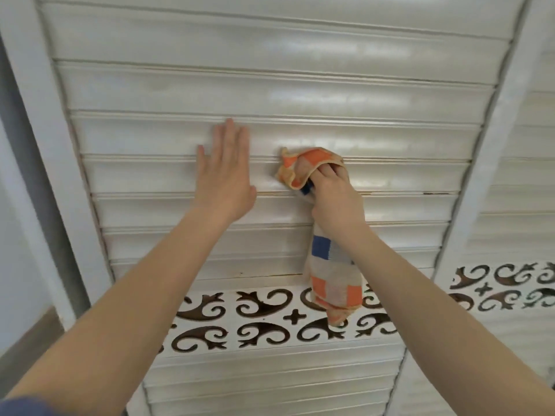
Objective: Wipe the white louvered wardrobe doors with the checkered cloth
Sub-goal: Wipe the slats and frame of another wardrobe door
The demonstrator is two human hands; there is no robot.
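While the left hand point(225, 178) lies flat on the louvered door point(270, 94), the right hand point(336, 196) grips the checkered cloth point(333, 274).

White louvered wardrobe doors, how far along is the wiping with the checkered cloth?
Nothing shows for certain which slats are finished; the glossy slats look alike. In hand: the right hand presses the orange, blue and white checkered cloth against a slat of the white louvered wardrobe door, while the left hand rests flat beside it. Probably left: the lower slats and the neighbouring door.

Pale wall point(12, 265), brown skirting point(27, 343)
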